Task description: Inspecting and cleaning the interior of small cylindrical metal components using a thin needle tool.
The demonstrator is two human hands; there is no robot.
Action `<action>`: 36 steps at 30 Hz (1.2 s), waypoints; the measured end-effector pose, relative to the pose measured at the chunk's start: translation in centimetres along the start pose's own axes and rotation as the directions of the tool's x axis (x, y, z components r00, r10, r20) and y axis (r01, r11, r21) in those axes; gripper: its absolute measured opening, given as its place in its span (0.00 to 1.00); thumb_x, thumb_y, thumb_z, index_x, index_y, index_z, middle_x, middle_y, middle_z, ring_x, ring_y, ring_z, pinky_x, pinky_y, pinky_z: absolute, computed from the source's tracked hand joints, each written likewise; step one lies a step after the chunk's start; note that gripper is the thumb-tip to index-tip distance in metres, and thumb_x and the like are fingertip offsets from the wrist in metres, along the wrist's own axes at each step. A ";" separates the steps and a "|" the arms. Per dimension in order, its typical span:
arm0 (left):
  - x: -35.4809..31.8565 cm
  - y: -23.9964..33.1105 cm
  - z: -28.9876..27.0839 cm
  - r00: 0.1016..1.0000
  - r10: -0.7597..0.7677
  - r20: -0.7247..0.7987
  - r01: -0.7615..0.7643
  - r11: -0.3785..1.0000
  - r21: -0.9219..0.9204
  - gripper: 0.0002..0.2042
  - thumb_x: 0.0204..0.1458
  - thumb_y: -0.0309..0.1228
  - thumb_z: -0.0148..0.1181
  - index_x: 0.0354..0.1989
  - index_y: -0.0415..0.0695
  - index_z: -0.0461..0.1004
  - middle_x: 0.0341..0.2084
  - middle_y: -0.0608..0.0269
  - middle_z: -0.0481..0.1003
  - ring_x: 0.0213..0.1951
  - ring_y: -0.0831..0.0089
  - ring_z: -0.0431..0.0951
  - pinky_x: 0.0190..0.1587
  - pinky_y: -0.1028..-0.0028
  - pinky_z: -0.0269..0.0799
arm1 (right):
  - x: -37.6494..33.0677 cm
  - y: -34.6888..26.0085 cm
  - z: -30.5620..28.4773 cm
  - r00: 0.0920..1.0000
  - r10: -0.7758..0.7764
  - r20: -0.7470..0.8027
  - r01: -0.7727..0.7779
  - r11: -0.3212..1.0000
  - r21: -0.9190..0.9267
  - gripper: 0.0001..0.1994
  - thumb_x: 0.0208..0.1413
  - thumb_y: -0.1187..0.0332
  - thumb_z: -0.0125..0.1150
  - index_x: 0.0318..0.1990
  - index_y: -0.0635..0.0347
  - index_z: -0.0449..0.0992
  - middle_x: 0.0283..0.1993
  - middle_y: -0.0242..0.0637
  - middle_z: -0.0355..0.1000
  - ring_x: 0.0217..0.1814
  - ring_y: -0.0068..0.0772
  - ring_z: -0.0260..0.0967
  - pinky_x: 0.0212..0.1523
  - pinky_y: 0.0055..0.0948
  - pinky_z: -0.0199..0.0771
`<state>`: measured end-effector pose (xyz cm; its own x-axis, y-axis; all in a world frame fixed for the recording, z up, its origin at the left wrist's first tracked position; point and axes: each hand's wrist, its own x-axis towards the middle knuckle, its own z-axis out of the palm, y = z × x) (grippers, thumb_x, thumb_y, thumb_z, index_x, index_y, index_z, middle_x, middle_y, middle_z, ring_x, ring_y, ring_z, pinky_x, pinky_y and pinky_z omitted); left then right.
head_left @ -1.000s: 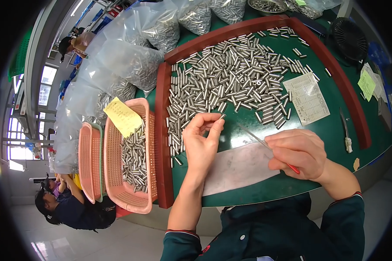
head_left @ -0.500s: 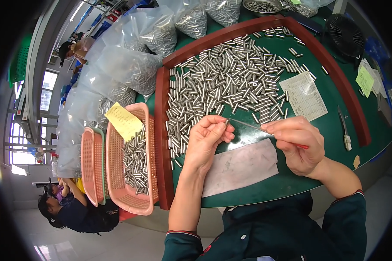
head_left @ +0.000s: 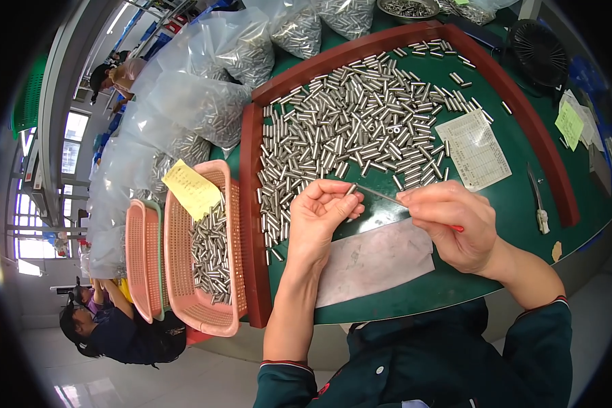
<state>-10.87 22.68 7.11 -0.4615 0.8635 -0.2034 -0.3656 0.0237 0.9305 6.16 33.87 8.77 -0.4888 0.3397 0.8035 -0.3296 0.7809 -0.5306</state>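
Note:
My left hand point(head_left: 321, 216) is closed, pinching a small shiny metal tube point(head_left: 351, 189) between thumb and fingertips. My right hand point(head_left: 453, 223) is wrapped round a thin metal rod with a red end point(head_left: 379, 195). The red end shows below my right fingers. The rod's far tip reaches the tube at my left fingertips; whether it goes inside is too small to tell. Beyond both hands spreads a big pile of similar metal tubes point(head_left: 350, 115). A greyish-white cloth point(head_left: 377, 265) lies on the green table point(head_left: 415, 309) beneath my hands.
A reddish-brown wooden frame point(head_left: 253, 197) borders the pile. On the left stand a pink basket point(head_left: 177, 272) of tubes and bulging plastic bags point(head_left: 214, 112). To the right lie a printed sheet point(head_left: 474, 149), scissors point(head_left: 538, 200) and a black fan point(head_left: 538, 51). Other people point(head_left: 126, 326) are farther left.
My right hand has moved left, closer to my left hand, so less of the rod shows between them. My left hand keeps hold of the tube, barely shifted.

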 end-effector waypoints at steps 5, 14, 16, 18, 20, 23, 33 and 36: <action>-0.2 -0.2 0.6 0.986 0.140 -0.089 -0.119 0.971 0.209 0.05 0.48 0.19 0.58 0.33 0.34 0.72 0.25 0.58 0.76 0.26 0.77 0.76 0.30 0.82 0.72 | -0.2 0.2 -0.2 0.969 -0.229 0.094 0.231 0.973 -0.018 0.12 0.37 0.75 0.68 0.29 0.66 0.71 0.30 0.43 0.71 0.29 0.37 0.74 0.24 0.26 0.75; 0.3 0.0 -0.9 1.000 -0.002 0.009 0.003 0.998 -0.057 0.06 0.52 0.21 0.54 0.37 0.36 0.70 0.27 0.57 0.75 0.28 0.75 0.76 0.32 0.80 0.72 | -0.5 0.3 -0.9 0.998 0.028 -0.061 -0.024 0.998 0.066 0.10 0.43 0.79 0.63 0.35 0.66 0.70 0.33 0.46 0.73 0.31 0.38 0.73 0.28 0.26 0.74; 0.3 -0.1 -0.7 0.999 -0.041 0.035 0.043 0.998 -0.054 0.06 0.51 0.21 0.54 0.37 0.37 0.70 0.27 0.57 0.75 0.28 0.75 0.75 0.32 0.80 0.72 | -0.6 0.1 -0.1 0.953 0.262 -0.153 -0.204 0.926 0.318 0.06 0.52 0.80 0.54 0.37 0.68 0.67 0.36 0.47 0.71 0.35 0.33 0.72 0.35 0.25 0.75; 0.2 -0.1 -0.5 0.998 -0.048 0.041 0.049 0.998 -0.036 0.05 0.52 0.22 0.54 0.37 0.37 0.70 0.27 0.57 0.75 0.28 0.75 0.75 0.32 0.80 0.72 | -0.5 0.1 -0.1 0.899 0.421 -0.121 -0.314 0.812 0.491 0.04 0.58 0.77 0.46 0.39 0.69 0.64 0.39 0.46 0.69 0.38 0.29 0.72 0.39 0.25 0.76; 0.2 0.0 -0.5 0.998 -0.052 0.043 0.053 0.998 -0.017 0.05 0.52 0.22 0.53 0.37 0.38 0.69 0.27 0.58 0.75 0.27 0.75 0.75 0.32 0.80 0.72 | -0.6 0.2 0.0 0.881 0.457 -0.120 -0.337 0.787 0.517 0.04 0.59 0.76 0.46 0.39 0.68 0.64 0.39 0.46 0.69 0.38 0.30 0.72 0.40 0.25 0.76; 0.3 -0.1 -0.6 0.998 -0.052 0.046 0.053 0.998 -0.014 0.05 0.52 0.22 0.53 0.37 0.38 0.69 0.27 0.57 0.75 0.27 0.75 0.75 0.32 0.80 0.72 | -0.7 0.3 0.1 0.866 0.487 -0.115 -0.358 0.764 0.537 0.04 0.59 0.76 0.46 0.38 0.68 0.64 0.39 0.46 0.70 0.38 0.30 0.72 0.40 0.25 0.75; 0.1 -0.3 -0.6 0.994 -0.065 0.093 0.067 0.997 -0.022 0.05 0.53 0.23 0.53 0.37 0.38 0.70 0.26 0.58 0.75 0.26 0.76 0.75 0.30 0.80 0.72 | -0.9 0.5 0.0 0.858 0.499 -0.120 -0.377 0.771 0.512 0.04 0.59 0.76 0.46 0.39 0.67 0.64 0.38 0.46 0.70 0.37 0.30 0.72 0.39 0.24 0.75; -0.2 -0.1 -0.9 0.986 -0.126 0.113 0.136 0.987 -0.087 0.05 0.53 0.25 0.53 0.36 0.38 0.71 0.25 0.59 0.74 0.24 0.76 0.74 0.29 0.80 0.71 | -0.6 1.2 -0.2 0.907 0.332 -0.260 -0.210 0.890 0.405 0.03 0.59 0.77 0.45 0.38 0.67 0.64 0.38 0.46 0.70 0.35 0.30 0.72 0.39 0.25 0.75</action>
<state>-11.44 22.10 6.76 -0.3174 0.9050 -0.2833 -0.4936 0.0974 0.8642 6.25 34.70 7.71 -0.3422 0.7039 0.6224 -0.5183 0.4111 -0.7499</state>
